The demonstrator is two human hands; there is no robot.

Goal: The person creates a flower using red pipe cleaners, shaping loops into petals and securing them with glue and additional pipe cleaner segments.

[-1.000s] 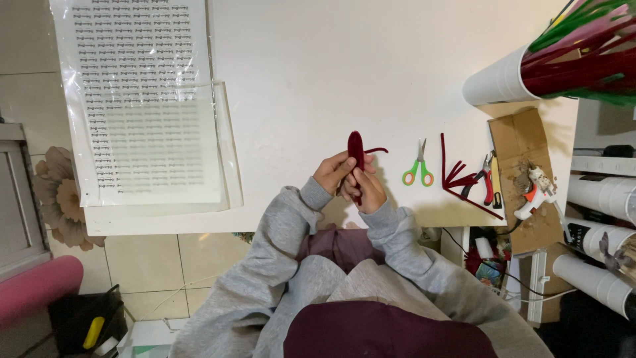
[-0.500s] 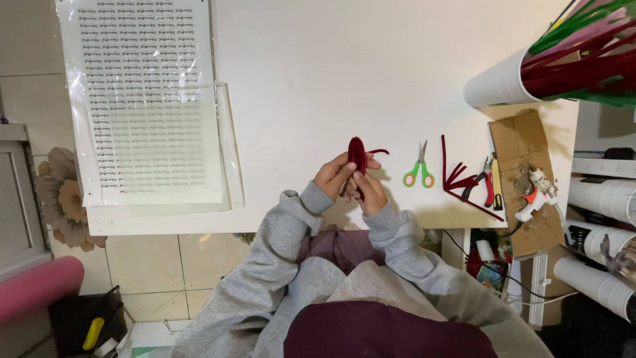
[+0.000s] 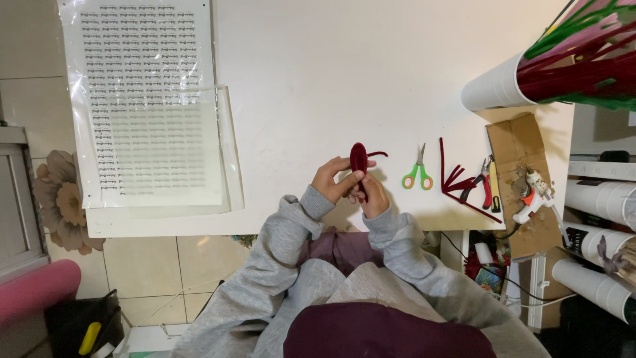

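Note:
Both my hands hold a dark red pipe-cleaner loop [image 3: 358, 158] upright over the near edge of the white table [image 3: 318, 73]. My left hand [image 3: 333, 179] pinches its lower left side, fingers reaching toward the oval. My right hand [image 3: 373, 193] grips the stem below, where a short loose end curls off to the right. Grey sleeves cover both my arms.
Green-handled scissors [image 3: 417, 172], several dark red pipe cleaners [image 3: 457, 180] and red-handled pliers [image 3: 483, 182] lie right of my hands. A glue gun [image 3: 533, 195] rests on cardboard [image 3: 523, 172]. A white tube of pipe cleaners [image 3: 530, 76] lies at top right. Printed sheets [image 3: 149, 99] cover the table's left.
The hands and loop stay in nearly the same spot. My left fingers have shifted slightly along the loop's side.

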